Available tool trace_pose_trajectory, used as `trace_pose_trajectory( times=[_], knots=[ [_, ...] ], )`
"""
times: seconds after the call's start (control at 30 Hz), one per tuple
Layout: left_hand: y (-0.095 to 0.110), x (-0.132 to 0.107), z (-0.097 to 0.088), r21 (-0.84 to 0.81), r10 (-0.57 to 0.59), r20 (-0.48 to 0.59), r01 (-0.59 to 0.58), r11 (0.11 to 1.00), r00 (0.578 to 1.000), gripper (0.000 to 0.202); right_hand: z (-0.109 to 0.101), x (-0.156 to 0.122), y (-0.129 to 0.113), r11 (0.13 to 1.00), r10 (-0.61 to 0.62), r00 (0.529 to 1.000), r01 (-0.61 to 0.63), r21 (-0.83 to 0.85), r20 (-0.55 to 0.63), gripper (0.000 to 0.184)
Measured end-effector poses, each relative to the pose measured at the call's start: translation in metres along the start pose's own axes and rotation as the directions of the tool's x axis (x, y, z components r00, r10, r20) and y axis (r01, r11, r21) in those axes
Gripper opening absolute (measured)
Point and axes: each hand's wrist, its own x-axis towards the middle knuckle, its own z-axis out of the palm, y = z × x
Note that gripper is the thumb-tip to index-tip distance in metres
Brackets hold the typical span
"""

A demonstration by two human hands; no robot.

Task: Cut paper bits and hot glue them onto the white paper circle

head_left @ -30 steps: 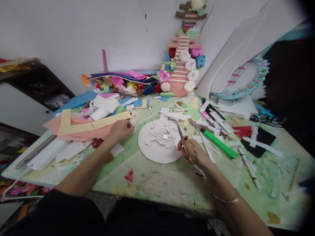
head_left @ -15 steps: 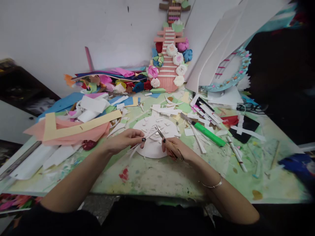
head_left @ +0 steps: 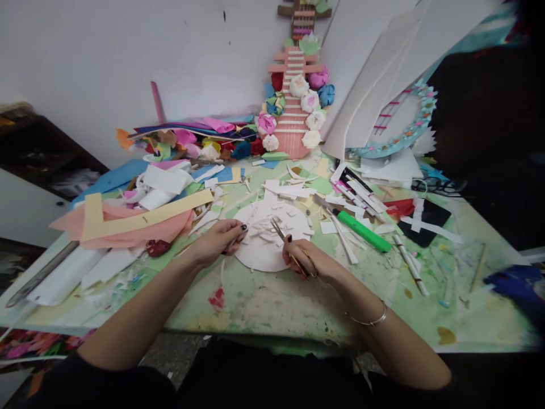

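Note:
My right hand [head_left: 300, 257] is closed round the gold handles of a pair of scissors [head_left: 279, 229], whose metal blades point up and left, slightly parted. My left hand [head_left: 223, 238] is pinched over the left edge of a round white disc [head_left: 264, 262]. A thin white paper strip [head_left: 222, 274] hangs down from its fingers. Small cut white paper pieces [head_left: 266, 232] lie scattered over the disc, just beyond both hands. The scissor tips are above these pieces, apart from my left hand.
A green-handled cutter [head_left: 361, 232] and several markers [head_left: 361, 196] lie to the right. Left are a cream L-shaped strip [head_left: 149, 218], pink tissue paper [head_left: 123, 238] and white scraps. A pink paper pipa [head_left: 292, 130] with paper flowers leans on the wall. A white round piece with blue trim [head_left: 383, 149] stands right.
My left hand has drawn slightly left and away from the scissors. The strip that reached the blades is no longer between them. My right hand stays almost in place.

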Motion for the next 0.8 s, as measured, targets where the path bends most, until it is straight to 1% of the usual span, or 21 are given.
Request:
trace_pose_trajectory(
  times=[0.07, 0.13, 0.23, 0.33, 0.47, 0.6, 0.7, 0.8],
  knots=[
    [0.002, 0.0, 0.005, -0.045, -0.006, 0.001, 0.006, 0.999, 1.0, 0.034, 0.002, 0.0, 0.0, 0.999, -0.035, 0.998, 0.036, -0.009, 0.043, 0.064],
    [0.004, 0.0, 0.012, -0.057, -0.017, 0.013, 0.018, 0.998, 1.0, 0.035, 0.004, 0.001, 0.0, 0.998, -0.066, 0.996, 0.067, -0.018, 0.058, 0.064],
    [0.006, -0.001, 0.022, -0.061, -0.033, 0.029, 0.034, 0.998, 0.999, 0.035, 0.006, 0.004, 0.003, 0.997, -0.07, 0.997, 0.07, -0.042, 0.019, 0.064],
    [0.002, 0.002, 0.028, -0.041, -0.022, 0.013, 0.022, 0.999, 1.0, 0.034, 0.005, 0.006, 0.004, 0.999, -0.026, 1.0, 0.026, -0.044, -0.012, 0.062],
    [-0.005, 0.006, 0.027, -0.042, -0.01, -0.051, 0.008, 0.999, 0.999, 0.03, 0.003, 0.006, 0.003, 0.997, 0.011, 0.999, -0.015, -0.08, -0.042, 0.063],
    [-0.006, 0.005, 0.023, -0.154, -0.023, -0.097, 0.008, 0.988, 0.995, 0.03, 0.001, 0.005, 0.002, 0.994, 0.034, 0.997, -0.042, -0.1, -0.075, 0.064],
    [-0.003, 0.004, 0.019, -0.251, -0.035, -0.102, 0.008, 0.968, 0.994, 0.029, 0.001, 0.003, 0.001, 0.995, 0.014, 0.999, -0.018, -0.094, -0.035, 0.066],
    [-0.003, 0.004, 0.018, -0.262, -0.021, -0.086, -0.002, 0.965, 0.996, 0.03, 0.004, 0.001, 0.001, 0.992, -0.063, 0.997, 0.067, -0.109, 0.039, 0.066]
  ],
)
